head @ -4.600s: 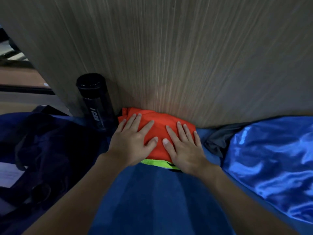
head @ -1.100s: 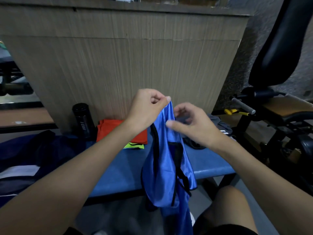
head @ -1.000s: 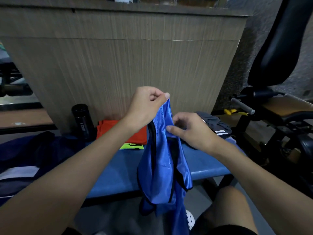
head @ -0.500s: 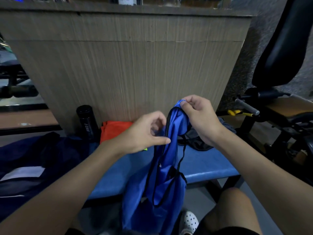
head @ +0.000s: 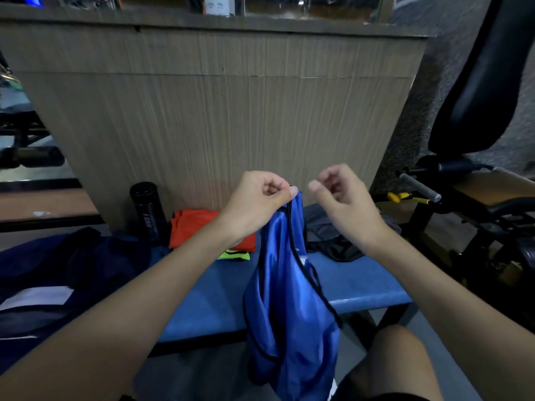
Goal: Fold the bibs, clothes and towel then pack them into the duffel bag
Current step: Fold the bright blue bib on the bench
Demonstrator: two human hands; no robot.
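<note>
Blue padded counter (head: 202, 299) against wood-panel wall (head: 217, 125), gym machine (head: 477, 204) at R. L hand (head: 257, 204) fingers pinch top of blue bib (head: 289, 299), which hangs in front of counter edge. R hand (head: 344, 204) fingers curled, empty, just beside bib top. Folded orange bib (head: 197, 224) on yellow bib (head: 233, 255) at counter back, grey clothes (head: 327, 238) to R, duffel (head: 72, 270) at L. Bottle (head: 147, 209): white text, unreadable.
</note>
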